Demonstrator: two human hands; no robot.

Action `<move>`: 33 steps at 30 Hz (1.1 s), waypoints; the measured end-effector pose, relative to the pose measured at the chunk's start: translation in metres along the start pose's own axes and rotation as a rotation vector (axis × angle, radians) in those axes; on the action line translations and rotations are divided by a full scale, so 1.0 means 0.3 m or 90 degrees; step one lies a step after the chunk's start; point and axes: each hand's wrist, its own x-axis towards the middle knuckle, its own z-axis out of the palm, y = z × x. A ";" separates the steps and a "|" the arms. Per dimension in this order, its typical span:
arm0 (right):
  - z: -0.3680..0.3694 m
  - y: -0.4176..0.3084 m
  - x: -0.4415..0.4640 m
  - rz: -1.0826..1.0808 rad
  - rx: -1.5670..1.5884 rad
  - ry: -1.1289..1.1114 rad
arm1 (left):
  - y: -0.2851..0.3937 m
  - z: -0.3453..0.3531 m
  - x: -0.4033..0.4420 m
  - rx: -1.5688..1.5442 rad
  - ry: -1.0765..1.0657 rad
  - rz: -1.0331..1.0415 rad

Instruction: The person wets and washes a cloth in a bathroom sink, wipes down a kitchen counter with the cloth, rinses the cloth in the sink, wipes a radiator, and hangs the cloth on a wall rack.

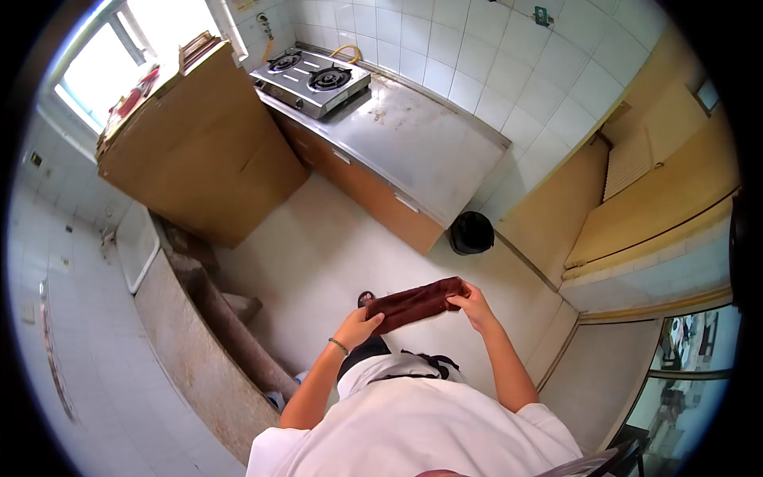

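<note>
a dark red, soft-looking fabric strip, long and rectangular (415, 305), is held in mid-air in front of the body, above the pale floor (334, 230). both ends are gripped: one in the left hand (359, 327), thumb laid on top, the other pinched between thumb and fingers of the right hand (472, 307). fingers behind the fabric are mostly hidden, so grip depth cannot be told. the two-end hold is probably used to keep the strip spread and stop the middle from sagging; light creases are seen along it, so it is likely not pulled hard.

position: strip is spanned between the hands, touching both, right end set farther from the body than the left. no support is seen under it.

surroundings: a silver two-burner gas stove (314, 79) is set at the far end of the steel-topped counter (445, 151), presumably to be near the wall fitting (265, 22). a round black bin (472, 233) is stood on the floor just beside the counter's near end, likely to be kept within reach. a large brown cardboard panel (211, 151) is stood near the window, purpose cannot be told.
</note>
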 end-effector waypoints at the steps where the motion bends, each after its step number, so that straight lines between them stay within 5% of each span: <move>1: -0.007 0.012 0.076 -0.028 -0.018 0.017 | -0.007 -0.038 0.082 -0.013 0.023 0.032; 2: 0.047 -0.063 0.102 0.053 0.102 0.057 | 0.007 -0.082 0.166 -0.014 0.032 0.010; 6: 0.062 -0.115 0.325 0.202 0.009 0.175 | -0.047 -0.281 0.495 0.083 0.053 -0.033; 10: -0.003 -0.075 0.543 0.160 0.079 0.336 | 0.054 -0.382 0.715 0.053 0.145 -0.005; 13: 0.054 -0.209 0.618 0.093 -0.137 0.180 | 0.251 -0.429 0.831 0.077 0.064 0.007; 14: 0.027 -0.178 0.663 -0.024 -0.223 0.168 | 0.305 -0.441 0.876 0.096 0.014 0.036; 18: -0.073 -0.117 0.866 0.013 -0.214 0.249 | 0.379 -0.470 1.119 0.420 -0.038 0.241; 22: -0.172 -0.198 1.041 -0.091 -0.180 0.299 | 0.536 -0.512 1.340 0.520 0.042 0.197; 27: -0.238 -0.438 1.158 -0.098 -0.139 0.340 | 0.751 -0.554 1.537 0.625 0.178 0.416; 33: -0.270 -0.302 1.259 -0.087 -0.194 0.345 | 0.563 -0.681 1.718 0.616 0.070 0.482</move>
